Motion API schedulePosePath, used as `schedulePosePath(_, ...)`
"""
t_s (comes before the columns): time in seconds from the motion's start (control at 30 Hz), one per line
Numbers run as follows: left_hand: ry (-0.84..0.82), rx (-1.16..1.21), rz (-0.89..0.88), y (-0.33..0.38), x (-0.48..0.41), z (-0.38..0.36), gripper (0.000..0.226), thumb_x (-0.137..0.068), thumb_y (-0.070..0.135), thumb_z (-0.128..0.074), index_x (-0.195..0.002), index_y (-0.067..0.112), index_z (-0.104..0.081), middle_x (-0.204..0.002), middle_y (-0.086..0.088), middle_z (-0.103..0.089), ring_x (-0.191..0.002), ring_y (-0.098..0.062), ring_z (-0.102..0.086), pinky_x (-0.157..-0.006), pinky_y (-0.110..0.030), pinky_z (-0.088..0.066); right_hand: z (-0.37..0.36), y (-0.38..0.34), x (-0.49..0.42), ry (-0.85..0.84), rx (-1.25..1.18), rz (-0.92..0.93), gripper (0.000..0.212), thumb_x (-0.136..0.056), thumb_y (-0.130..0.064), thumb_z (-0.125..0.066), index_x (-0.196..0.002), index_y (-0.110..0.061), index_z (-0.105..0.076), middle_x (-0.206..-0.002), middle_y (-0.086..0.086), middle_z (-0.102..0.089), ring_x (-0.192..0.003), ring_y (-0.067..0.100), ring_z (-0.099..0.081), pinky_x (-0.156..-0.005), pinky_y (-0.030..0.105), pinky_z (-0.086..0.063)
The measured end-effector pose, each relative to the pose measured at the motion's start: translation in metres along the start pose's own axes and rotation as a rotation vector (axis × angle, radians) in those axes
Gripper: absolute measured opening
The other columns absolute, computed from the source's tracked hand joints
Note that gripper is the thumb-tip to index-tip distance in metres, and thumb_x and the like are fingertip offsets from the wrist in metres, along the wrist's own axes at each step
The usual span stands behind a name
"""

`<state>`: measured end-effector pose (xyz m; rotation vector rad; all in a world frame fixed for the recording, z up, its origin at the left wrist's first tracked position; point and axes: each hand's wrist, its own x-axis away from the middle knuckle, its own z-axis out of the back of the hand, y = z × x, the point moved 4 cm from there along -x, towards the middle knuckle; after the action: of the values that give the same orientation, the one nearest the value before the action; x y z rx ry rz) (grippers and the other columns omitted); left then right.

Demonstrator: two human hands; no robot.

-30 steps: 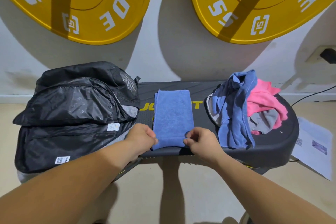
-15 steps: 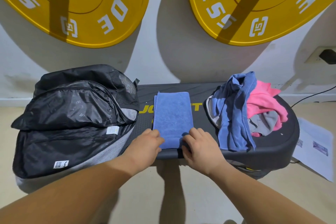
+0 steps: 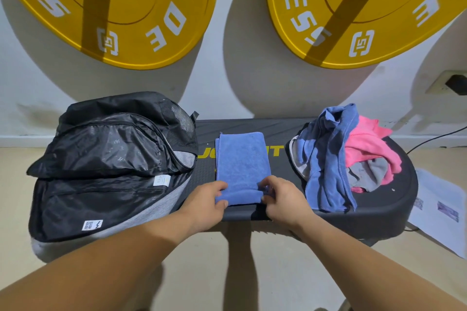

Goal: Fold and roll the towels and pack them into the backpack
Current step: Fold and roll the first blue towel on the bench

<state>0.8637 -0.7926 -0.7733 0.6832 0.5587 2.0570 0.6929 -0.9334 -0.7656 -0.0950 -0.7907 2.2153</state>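
So closest to the camera you've got both forearms reaching in, and both hands are on the near end of the blue towel. The left hand and the right hand each have their fingers curled round an end of the little roll formed at that near edge, thumbs tucked under it as far as I can tell. The rest of the towel lies flat as a folded strip running away from the person, in the middle of a black step platform with yellow lettering. On the platform's left end sits the black backpack, unzipped with its top flap lying open. On the right end there's a loose pile of towels, blue, pink and grey all bunched together. Some printed papers are on the floor to the right. Further back, two big yellow weight plates hang up by the white wall.
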Motion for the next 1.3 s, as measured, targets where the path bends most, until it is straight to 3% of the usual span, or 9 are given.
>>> schedulePosePath(0.1,-0.049,0.161,0.103,0.000,-0.005,0.000,0.009,-0.094,0.023,-0.062,-0.089,0.025,-0.070,-0.080,0.006,-0.061,-0.075,-0.014,-0.056,-0.072,-0.024,-0.045,-0.001,0.004,-0.002,-0.036,-0.059,-0.067,0.021,-0.095,-0.026,-0.057,-0.113,-0.028,-0.067,-0.106,-0.005,-0.055,-0.101,0.016,-0.057,-0.088,0.031,-0.050)
schedulePosePath(0.2,-0.020,0.197,0.188,-0.001,-0.010,0.003,0.026,-0.089,0.022,-0.060,-0.064,0.020,-0.053,-0.058,0.005,-0.042,-0.059,-0.017,-0.038,-0.060,-0.027,-0.032,0.000,0.006,-0.008,-0.035,-0.122,-0.153,0.014,-0.096,-0.028,-0.057,-0.091,-0.025,-0.069,-0.097,-0.003,-0.060,-0.093,0.019,-0.061,-0.081,0.034,-0.054)
schedulePosePath(0.37,0.093,0.189,0.315,-0.008,-0.015,0.005,0.020,-0.082,0.033,-0.071,-0.083,0.022,-0.055,-0.090,0.000,-0.063,-0.087,-0.023,-0.061,-0.070,-0.032,-0.046,0.003,0.010,-0.016,-0.023,-0.202,-0.290,0.020,-0.093,-0.036,-0.065,-0.083,-0.018,-0.065,-0.080,-0.001,-0.068,-0.077,0.016,-0.062,-0.062,0.029,-0.048)
schedulePosePath(0.57,0.265,-0.148,-0.112,0.008,-0.014,0.013,0.011,-0.086,0.019,-0.069,-0.079,0.023,-0.061,-0.088,0.006,-0.049,-0.088,-0.023,-0.051,-0.077,-0.037,-0.050,0.005,0.014,-0.018,0.085,-0.155,-0.296,0.029,-0.091,-0.049,-0.067,-0.091,-0.023,-0.055,-0.086,-0.003,-0.064,-0.082,0.016,-0.061,-0.070,0.035,-0.052)
schedulePosePath(0.7,0.193,-0.577,-0.399,0.023,-0.009,0.004,0.017,-0.080,0.001,-0.061,-0.080,0.018,-0.063,-0.083,0.000,-0.055,-0.086,-0.026,-0.054,-0.060,-0.036,-0.046,0.007,0.001,-0.012,0.329,0.202,0.030,0.025,-0.093,-0.042,-0.065,-0.087,-0.018,-0.061,-0.085,0.001,-0.053,-0.082,0.027,-0.055,-0.062,0.036,-0.049)
schedulePosePath(0.8,0.185,-0.670,-0.502,0.018,0.000,-0.002,0.008,-0.078,0.016,-0.070,-0.085,0.015,-0.066,-0.084,-0.001,-0.056,-0.081,-0.026,-0.057,-0.053,-0.035,-0.046,-0.002,-0.007,-0.005,0.427,0.457,0.334,0.015,-0.084,-0.022,-0.077,-0.078,-0.014,-0.065,-0.076,0.004,-0.049,-0.067,0.028,-0.050,-0.050,0.034,-0.038)
schedulePosePath(0.93,0.167,-0.544,-0.426,0.011,0.002,0.004,0.021,-0.092,0.026,-0.061,-0.111,0.017,-0.064,-0.111,0.002,-0.054,-0.104,-0.024,-0.050,-0.078,-0.040,-0.053,-0.010,0.008,0.002,0.325,0.482,0.442,0.018,-0.082,-0.024,-0.078,-0.094,-0.017,-0.066,-0.089,0.002,-0.057,-0.072,0.026,-0.054,-0.057,0.038,-0.047)
schedulePosePath(1.17,0.123,-0.328,-0.259,0.004,-0.013,0.009,0.025,-0.095,0.022,-0.060,-0.119,0.026,-0.065,-0.111,0.008,-0.053,-0.104,-0.018,-0.049,-0.092,-0.037,-0.047,0.001,0.006,-0.013,0.119,0.155,0.142,0.021,-0.097,-0.024,-0.060,-0.117,-0.019,-0.066,-0.110,-0.002,-0.055,-0.103,0.021,-0.055,-0.088,0.034,-0.049)
schedulePosePath(1.3,0.041,-0.077,-0.045,-0.002,-0.015,0.015,0.020,-0.092,0.022,-0.064,-0.110,0.028,-0.069,-0.086,0.012,-0.057,-0.075,-0.010,-0.054,-0.078,-0.029,-0.050,0.009,0.011,-0.015,-0.021,-0.183,-0.091,0.014,-0.096,-0.025,-0.063,-0.108,-0.022,-0.069,-0.102,-0.006,-0.067,-0.097,0.016,-0.063,-0.088,0.030,-0.051)
